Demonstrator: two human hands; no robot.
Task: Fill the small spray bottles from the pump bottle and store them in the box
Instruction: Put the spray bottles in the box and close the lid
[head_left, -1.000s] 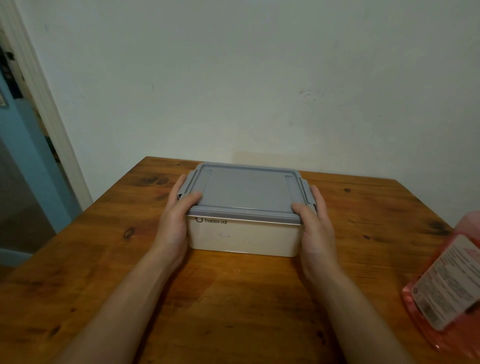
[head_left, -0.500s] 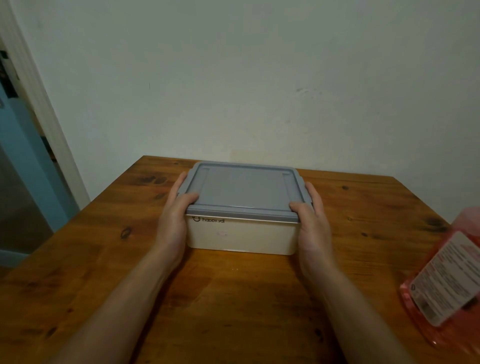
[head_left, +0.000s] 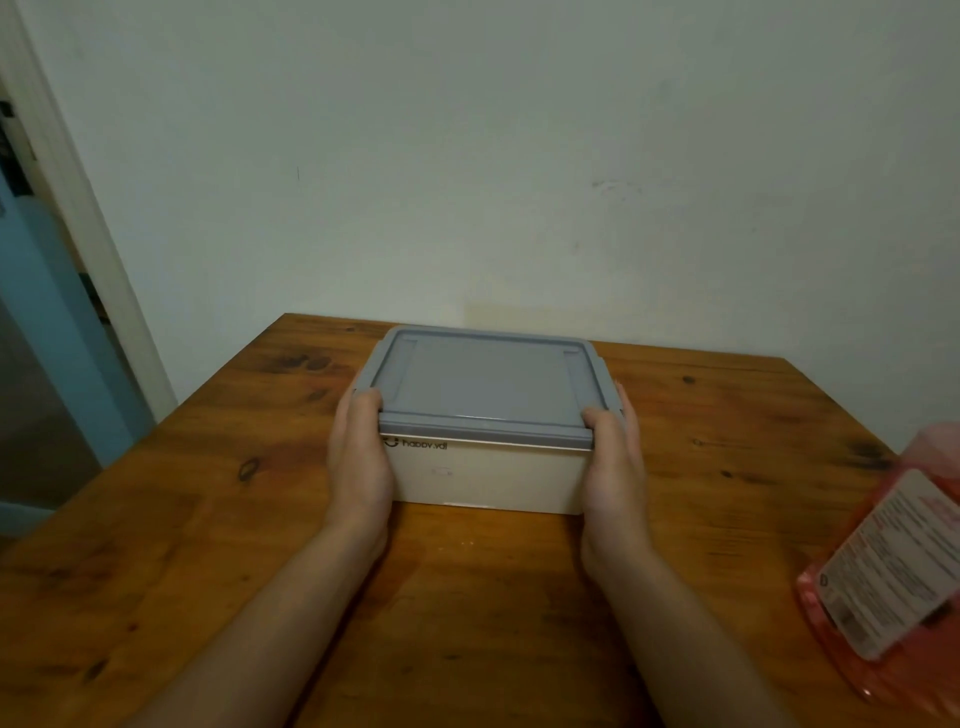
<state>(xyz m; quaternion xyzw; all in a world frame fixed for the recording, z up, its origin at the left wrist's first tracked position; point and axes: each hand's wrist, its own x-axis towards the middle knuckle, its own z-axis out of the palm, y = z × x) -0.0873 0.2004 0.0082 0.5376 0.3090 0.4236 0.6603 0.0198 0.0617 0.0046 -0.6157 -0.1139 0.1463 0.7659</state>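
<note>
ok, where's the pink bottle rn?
Head view, far right edge: the pink bottle is on the table, apart from the box, right of the right hand, partly cut off.

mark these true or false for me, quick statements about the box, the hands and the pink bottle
1. The grey lid sits on the box. True.
2. The left hand and right hand hold opposite sides of the box, thumbs over the lid's front corners. True.
3. The pink bottle stands on the lid. False: it is at the right edge of the view, apart from the box.
4. The box stands at the left edge of the wooden table. False: it stands about mid-table, with bare wood on both sides.
</note>
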